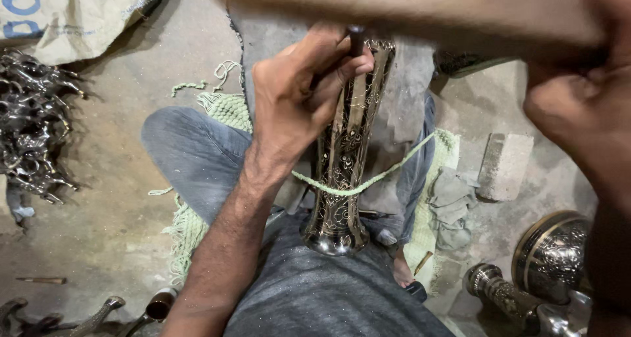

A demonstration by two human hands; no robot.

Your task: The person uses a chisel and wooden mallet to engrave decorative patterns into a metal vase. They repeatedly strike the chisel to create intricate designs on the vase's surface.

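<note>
Your left hand (302, 94) is curled narrow around a thin dark punch (355, 40), pinching it between thumb and fingers so its tip meets the upper part of the tall engraved metal vase (345, 153). The vase lies lengthwise between your knees, its flared base pressed against your grey shirt (322, 297), which seems to brace it. A pale green cord (368, 182) crosses the vase's narrow waist, apparently holding it down. Your right hand (578, 113) is raised close to the camera in a closed fist; a long blurred shape (407, 8) runs from it across the top of the view, likely a handle it grips, though I cannot tell for sure. A stone block (505, 166) and rags sit to your right, tangled metal pieces (33, 127) to your left.
</note>
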